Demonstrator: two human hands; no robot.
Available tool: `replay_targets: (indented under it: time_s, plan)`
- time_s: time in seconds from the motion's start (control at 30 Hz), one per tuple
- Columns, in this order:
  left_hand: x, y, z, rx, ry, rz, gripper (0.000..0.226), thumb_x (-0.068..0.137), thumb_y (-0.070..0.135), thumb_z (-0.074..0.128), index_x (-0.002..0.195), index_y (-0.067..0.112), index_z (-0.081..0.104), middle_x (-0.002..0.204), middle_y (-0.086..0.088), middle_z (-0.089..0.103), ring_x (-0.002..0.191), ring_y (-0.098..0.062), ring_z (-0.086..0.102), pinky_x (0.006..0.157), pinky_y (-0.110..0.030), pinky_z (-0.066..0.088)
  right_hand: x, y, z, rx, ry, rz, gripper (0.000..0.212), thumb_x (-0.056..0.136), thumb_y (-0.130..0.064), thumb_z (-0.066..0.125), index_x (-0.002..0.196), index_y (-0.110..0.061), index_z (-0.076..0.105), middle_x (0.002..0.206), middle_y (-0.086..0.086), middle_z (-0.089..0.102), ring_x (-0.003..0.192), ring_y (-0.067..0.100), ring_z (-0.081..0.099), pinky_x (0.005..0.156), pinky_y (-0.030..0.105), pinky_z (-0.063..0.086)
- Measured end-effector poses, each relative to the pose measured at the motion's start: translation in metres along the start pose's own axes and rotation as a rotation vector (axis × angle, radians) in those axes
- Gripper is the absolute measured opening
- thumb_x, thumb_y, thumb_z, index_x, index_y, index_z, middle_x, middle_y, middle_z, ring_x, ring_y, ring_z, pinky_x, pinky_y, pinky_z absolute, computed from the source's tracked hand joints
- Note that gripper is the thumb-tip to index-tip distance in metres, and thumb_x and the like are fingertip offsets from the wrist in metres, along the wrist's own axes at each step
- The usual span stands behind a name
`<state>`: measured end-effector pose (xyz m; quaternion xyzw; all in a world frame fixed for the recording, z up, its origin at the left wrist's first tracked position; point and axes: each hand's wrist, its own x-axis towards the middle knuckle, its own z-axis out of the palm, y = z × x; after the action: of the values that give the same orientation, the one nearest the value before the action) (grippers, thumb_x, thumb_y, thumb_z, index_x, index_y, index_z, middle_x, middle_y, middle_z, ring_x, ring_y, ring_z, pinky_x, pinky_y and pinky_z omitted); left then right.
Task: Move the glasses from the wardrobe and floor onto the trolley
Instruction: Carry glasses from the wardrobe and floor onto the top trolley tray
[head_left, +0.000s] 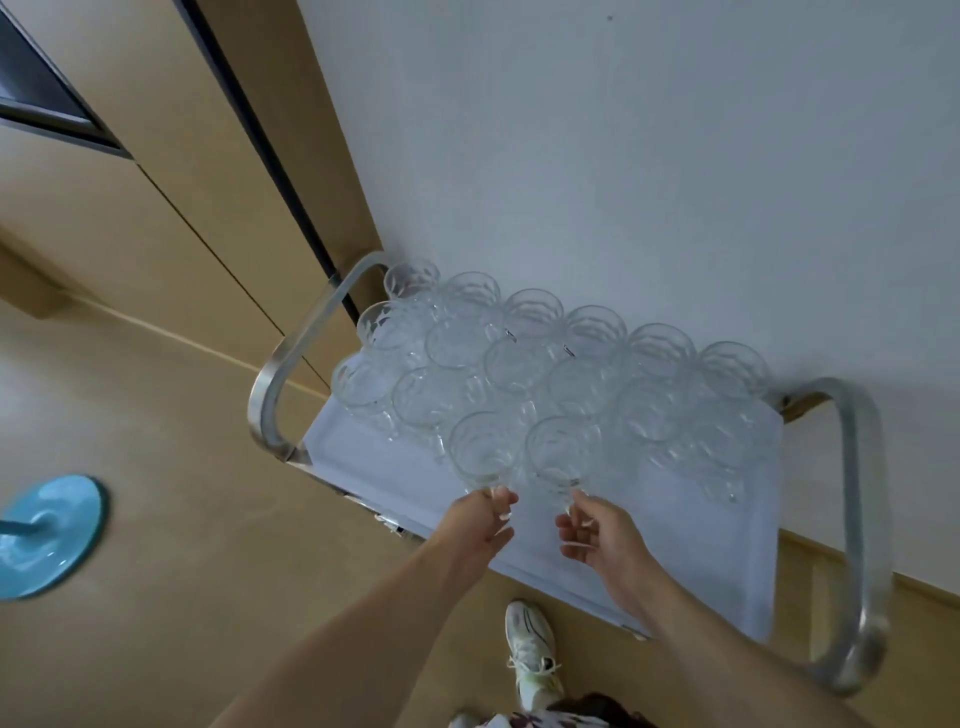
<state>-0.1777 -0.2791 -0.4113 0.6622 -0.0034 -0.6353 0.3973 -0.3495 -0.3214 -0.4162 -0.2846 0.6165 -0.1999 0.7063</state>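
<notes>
2 hands (480, 525) (597, 535), curled fingers (501, 499) pinching glasses (480, 447) (on trolley (701, 545))

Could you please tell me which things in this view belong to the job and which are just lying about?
Part of the job:
- clear glasses standing in rows on the trolley
- steel-framed trolley with pale top
- left hand at the base of one front glass
- right hand at its neighbour

Just lying about:
- round turquoise stand base on the floor
- beige wardrobe doors
</notes>
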Motion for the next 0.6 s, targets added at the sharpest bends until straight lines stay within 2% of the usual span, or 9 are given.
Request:
replay_targets:
  time_s: [0.07,0.13,0.33,0.4,0.5,0.6]
  plan:
    - [0.009,0.002,0.005,-0.004,0.026,0.018,0.018,0.105,0.015,0.052,0.099,0.010,0.068,0.107,-0.007,0.058,0.107,-0.019,0.055,0.106,-0.036,0.049,0.005,-0.003,0.000,-0.018,-0.027,-0.023,0.027,0.103,-0.026,0.056,0.086,-0.006,0.065,0.085,0.012,0.066,0.075,0.022,0.061,0.067,0.036,0.052]
    - [0.015,0.005,0.009,-0.028,0.037,0.013,0.020,0.105,0.019,0.054,0.104,0.008,0.070,0.108,-0.007,0.061,0.112,-0.018,0.057,0.102,-0.032,0.050,0.010,-0.002,-0.001,-0.054,-0.028,-0.041,0.025,0.103,-0.026,0.056,0.098,-0.004,0.068,0.088,0.011,0.066,0.078,0.021,0.061,0.069,0.036,0.052]
    - [0.030,0.014,0.017,0.058,0.062,0.014,0.018,0.102,0.021,0.060,0.110,0.010,0.072,0.116,-0.001,0.071,0.115,-0.012,0.060,0.086,-0.029,0.052,0.027,0.003,-0.011,-0.108,-0.006,-0.057,0.026,0.102,-0.027,0.059,0.093,-0.005,0.071,0.094,0.011,0.073,0.082,0.019,0.065,0.075,0.037,0.051]
    - [0.034,0.018,0.016,0.085,0.072,0.020,0.017,0.101,0.022,0.062,0.108,0.010,0.072,0.115,0.001,0.072,0.114,-0.012,0.061,0.087,-0.028,0.053,0.031,0.004,-0.012,-0.102,-0.005,-0.067,0.024,0.101,-0.026,0.061,0.090,-0.007,0.071,0.097,0.013,0.074,0.082,0.019,0.067,0.074,0.036,0.052]
    - [0.036,0.024,0.014,0.098,0.093,0.007,0.023,0.094,0.023,0.072,0.111,0.008,0.070,0.112,-0.003,0.073,0.110,-0.016,0.064,0.097,-0.035,0.055,0.035,0.006,-0.013,-0.101,0.000,-0.089,0.017,0.100,-0.024,0.062,0.093,-0.009,0.068,0.105,0.015,0.073,0.084,0.019,0.069,0.072,0.035,0.054]
    - [0.035,0.027,0.014,0.085,0.126,-0.023,0.032,0.085,0.021,0.082,0.111,0.007,0.069,0.108,-0.007,0.075,0.105,-0.021,0.067,0.093,-0.037,0.058,0.034,0.008,-0.010,-0.107,0.023,-0.102,0.018,0.100,-0.029,0.063,0.101,-0.012,0.065,0.107,0.012,0.071,0.088,0.021,0.071,0.073,0.036,0.057]
